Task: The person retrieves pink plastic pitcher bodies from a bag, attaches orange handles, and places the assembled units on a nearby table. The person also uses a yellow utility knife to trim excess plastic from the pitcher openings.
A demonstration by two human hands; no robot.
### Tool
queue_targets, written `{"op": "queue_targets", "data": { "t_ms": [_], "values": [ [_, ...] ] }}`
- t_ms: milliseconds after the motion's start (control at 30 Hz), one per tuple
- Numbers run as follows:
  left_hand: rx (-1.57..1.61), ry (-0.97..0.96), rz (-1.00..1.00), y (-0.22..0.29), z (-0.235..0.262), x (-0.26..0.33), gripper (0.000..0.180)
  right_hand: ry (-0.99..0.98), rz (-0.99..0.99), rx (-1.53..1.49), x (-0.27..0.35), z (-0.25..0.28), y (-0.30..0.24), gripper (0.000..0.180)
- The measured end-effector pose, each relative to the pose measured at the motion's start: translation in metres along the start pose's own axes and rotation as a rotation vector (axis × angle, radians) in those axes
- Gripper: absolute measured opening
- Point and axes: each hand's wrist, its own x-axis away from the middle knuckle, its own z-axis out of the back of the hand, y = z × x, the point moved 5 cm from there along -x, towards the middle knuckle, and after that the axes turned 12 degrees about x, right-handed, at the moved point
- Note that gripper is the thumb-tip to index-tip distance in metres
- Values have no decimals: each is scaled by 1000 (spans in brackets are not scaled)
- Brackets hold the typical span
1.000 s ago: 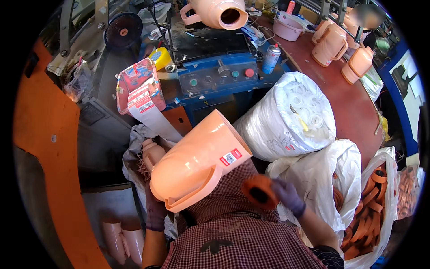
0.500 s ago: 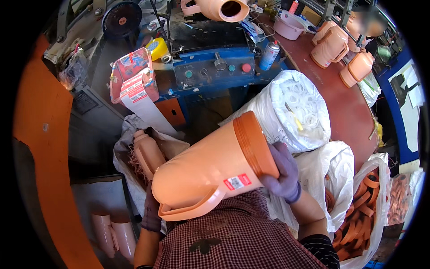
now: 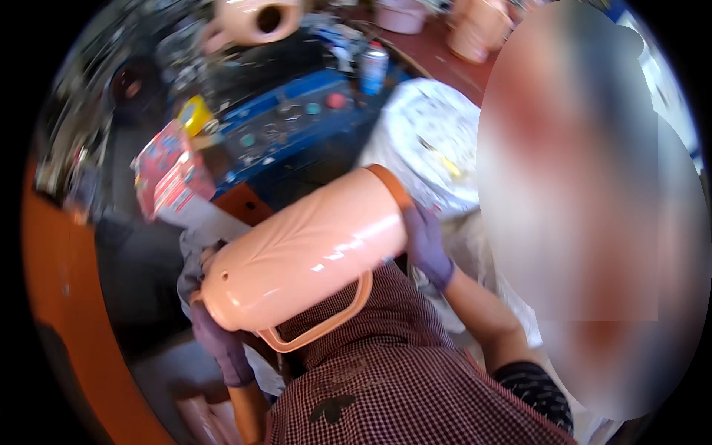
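A large peach plastic thermos jug [image 3: 304,248] lies tilted across my front, its loop handle [image 3: 326,326] toward my checked apron. My left hand [image 3: 219,341], in a purple glove, grips the lower-left end with a small hole in it. At the upper-right end, my gloved right hand [image 3: 429,248] clasps the orange ring [image 3: 389,185]; part of its fingers is behind the jug. Beyond the right hand stands a white bag-lined tub [image 3: 430,133] with a yellow-handled tool [image 3: 449,165] on its contents.
A blue machine panel [image 3: 289,111] with buttons lies ahead, another peach jug [image 3: 256,18] above it. Left of it are a pink bin [image 3: 159,163] with a label strip and a yellow roll [image 3: 195,115]. A spray can [image 3: 374,68] stands right. The right side is blurred.
The jug has turned about its length: its sticker has gone from clear view and a ribbed side with a hole shows. My left hand has come into view at its end. The whole view has shifted.
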Motion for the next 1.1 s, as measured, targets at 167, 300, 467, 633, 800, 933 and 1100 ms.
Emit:
{"op": "queue_targets", "data": {
  "t_ms": [167,300,467,633,800,933,1100],
  "values": [
    [-10,70,-332,138,13,-10,51,-177,160,458,-15,-47,102,42],
    [45,16,-301,148,15,-35,48,-98,250,396,27,7,76,39],
    [-273,-393,-152,104,-38,-59,52,361,103,675,87,221,36,30],
    [62,-793,-117,118,-69,-30,102,88,-228,1172,77,287,154,25],
    [55,-797,-157,168,-81,-14,128,-134,-428,1411,41,261,233,46],
    [318,-693,-199,148,-97,-11,121,-235,-441,1354,33,278,235,50],
    [381,-475,-208,139,-75,-14,107,241,-143,1310,37,317,76,32]
  ]
}}
